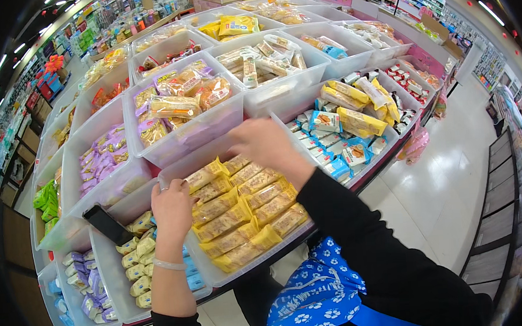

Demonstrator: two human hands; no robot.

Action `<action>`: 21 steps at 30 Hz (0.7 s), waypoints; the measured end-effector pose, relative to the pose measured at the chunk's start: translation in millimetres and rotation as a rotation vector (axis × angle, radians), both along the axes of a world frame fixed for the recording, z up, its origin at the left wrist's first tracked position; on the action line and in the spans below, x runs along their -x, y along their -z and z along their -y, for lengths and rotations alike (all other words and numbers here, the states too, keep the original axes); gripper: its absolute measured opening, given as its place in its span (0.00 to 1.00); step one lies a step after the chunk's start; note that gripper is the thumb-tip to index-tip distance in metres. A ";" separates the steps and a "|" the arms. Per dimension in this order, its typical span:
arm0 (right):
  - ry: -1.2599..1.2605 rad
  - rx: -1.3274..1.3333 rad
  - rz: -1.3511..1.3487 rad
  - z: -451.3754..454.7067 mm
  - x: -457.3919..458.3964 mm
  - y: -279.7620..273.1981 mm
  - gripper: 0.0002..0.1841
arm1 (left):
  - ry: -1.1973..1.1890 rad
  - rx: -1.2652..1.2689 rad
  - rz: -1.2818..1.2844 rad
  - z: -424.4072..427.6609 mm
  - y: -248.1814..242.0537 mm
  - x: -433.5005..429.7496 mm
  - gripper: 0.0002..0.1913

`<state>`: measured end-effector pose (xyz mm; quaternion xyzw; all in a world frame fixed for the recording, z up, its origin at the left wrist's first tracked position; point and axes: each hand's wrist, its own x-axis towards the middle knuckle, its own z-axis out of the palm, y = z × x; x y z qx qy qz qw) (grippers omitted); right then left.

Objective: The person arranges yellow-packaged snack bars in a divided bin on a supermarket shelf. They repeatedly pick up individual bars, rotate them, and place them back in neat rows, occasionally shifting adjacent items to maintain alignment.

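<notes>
Yellow-wrapped snack bars (pixel 224 216) lie in two neat columns in a translucent plastic bin (pixel 233 278) before me. My left hand (pixel 172 206) is at the bin's left wall, fingers bent near the upper left bars; whether it grips anything is hidden. My right hand (pixel 264 142) is blurred above the bin's back right corner, and its fingertips are unclear. A black smartphone (pixel 108 224) leans on the bin edge left of my left hand. To the right, more yellow packs (pixel 361 120) lie loosely on blue-and-white packets (pixel 326 121).
A bin of mixed bread packs (pixel 190 141) stands behind, with a bin of purple packs (pixel 104 161) to its left. Small bins of wrapped snacks (pixel 89 287) line the front left. A dark shelf rack (pixel 490 218) stands across the aisle at right.
</notes>
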<state>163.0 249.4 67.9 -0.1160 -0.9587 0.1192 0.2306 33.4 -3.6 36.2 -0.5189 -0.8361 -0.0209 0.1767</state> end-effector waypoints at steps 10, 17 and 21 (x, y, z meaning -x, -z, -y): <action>0.683 -0.433 0.347 -168.5 -174.6 16.5 0.08 | -0.057 0.074 0.049 -2.9 -11.9 -5.3 0.14; 0.520 -0.289 0.003 -129.6 -160.1 -12.5 0.20 | 0.117 -0.302 -0.042 -7.4 -23.1 -11.3 0.11; -0.168 0.972 -0.165 -64.2 -88.8 -37.7 0.37 | 0.132 -0.467 0.047 -10.8 -26.4 -13.9 0.19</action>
